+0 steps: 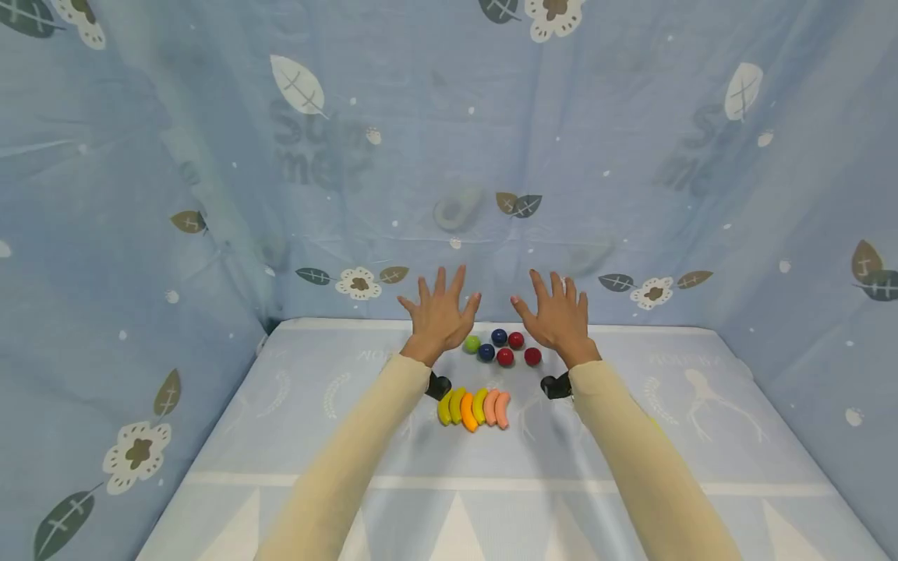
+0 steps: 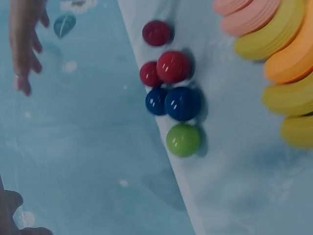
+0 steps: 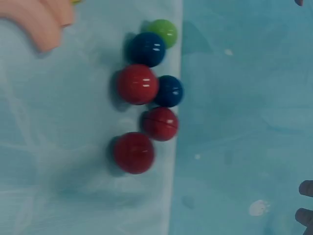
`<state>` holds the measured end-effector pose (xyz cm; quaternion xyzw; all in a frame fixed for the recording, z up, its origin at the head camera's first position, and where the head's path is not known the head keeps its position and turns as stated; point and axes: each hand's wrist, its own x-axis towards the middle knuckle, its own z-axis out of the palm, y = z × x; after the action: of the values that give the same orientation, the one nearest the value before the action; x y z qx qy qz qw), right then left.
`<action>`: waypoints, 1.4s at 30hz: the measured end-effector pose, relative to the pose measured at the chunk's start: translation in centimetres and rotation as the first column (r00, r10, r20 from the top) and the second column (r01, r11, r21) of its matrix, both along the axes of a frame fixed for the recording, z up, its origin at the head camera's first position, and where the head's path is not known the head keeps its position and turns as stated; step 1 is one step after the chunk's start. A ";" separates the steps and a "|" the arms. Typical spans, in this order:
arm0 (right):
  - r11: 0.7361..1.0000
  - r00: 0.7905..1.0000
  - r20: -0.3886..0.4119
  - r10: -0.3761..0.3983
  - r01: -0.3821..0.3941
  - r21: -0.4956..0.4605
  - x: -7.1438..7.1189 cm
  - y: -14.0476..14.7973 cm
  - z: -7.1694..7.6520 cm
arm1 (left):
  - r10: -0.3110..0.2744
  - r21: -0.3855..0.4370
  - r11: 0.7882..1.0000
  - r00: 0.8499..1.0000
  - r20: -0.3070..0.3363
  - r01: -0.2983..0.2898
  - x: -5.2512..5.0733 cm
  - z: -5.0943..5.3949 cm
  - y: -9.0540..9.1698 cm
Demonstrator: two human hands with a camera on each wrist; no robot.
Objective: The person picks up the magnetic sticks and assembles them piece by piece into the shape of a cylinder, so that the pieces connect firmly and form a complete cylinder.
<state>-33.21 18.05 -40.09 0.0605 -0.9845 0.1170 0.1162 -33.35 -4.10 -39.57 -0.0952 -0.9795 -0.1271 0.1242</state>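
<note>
My left hand [image 1: 440,315] is held up with its fingers spread, touching nothing. My right hand [image 1: 557,318] mirrors it, also holding nothing. Between and below them, small glossy balls sit in a cluster: a green ball [image 1: 472,344], two blue balls [image 1: 486,353] and several red balls [image 1: 505,357]. Nearer to me lies a row of curved, banana-shaped pieces: yellow ones [image 1: 457,405], an orange one [image 1: 468,412] and pink ones [image 1: 502,410]. In the left wrist view the right hand [image 2: 25,46] hangs at upper left. Only fingertips [image 3: 305,217] show in the right wrist view.
A pale patterned cloth covers the table [image 1: 281,452]. Blue printed curtains [image 1: 449,140] rise behind it and along both sides. Beside the right sleeve, a yellow-green thing [image 1: 655,423] is mostly hidden. Black wrist cameras [image 1: 439,386] sit under the wrists.
</note>
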 end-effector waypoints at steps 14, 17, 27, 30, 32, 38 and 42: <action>0.999 0.995 0.101 0.012 -0.015 0.028 2.4 1.3 -6.8 | -0.226 -0.100 0.968 0.973 0.057 0.230 6.8 -6.4 2.5; 0.999 0.994 0.103 0.024 -0.028 0.036 2.6 1.3 -7.7 | -0.245 -0.142 0.959 0.969 0.035 0.247 7.7 -8.1 3.2; 0.998 0.998 0.060 0.022 -0.025 0.051 2.4 1.4 -9.4 | -0.220 -0.142 0.967 0.975 -0.035 0.213 8.2 -9.7 5.0; 0.999 0.998 0.068 0.014 -0.016 0.029 2.6 1.4 -9.6 | -0.204 -0.162 0.967 0.978 -0.044 0.195 8.4 -9.8 5.4; 1.000 0.997 0.072 0.015 -0.017 0.016 2.8 1.4 -9.6 | -0.200 -0.190 0.964 0.978 -0.049 0.188 8.5 -9.9 5.7; 0.998 0.994 0.093 0.055 -0.051 -0.039 3.3 1.7 -9.7 | -0.196 -0.266 0.948 0.979 -0.054 0.175 9.1 -10.3 6.6; 0.990 0.988 0.100 0.119 -0.111 -0.090 3.8 1.8 -9.8 | -0.183 -0.285 0.946 0.980 -0.074 0.155 9.5 -10.4 6.9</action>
<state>-29.46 19.90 -49.90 0.1060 -0.9783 0.1676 0.0597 -23.83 2.83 -50.02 -0.2016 -0.9684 0.0061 0.1469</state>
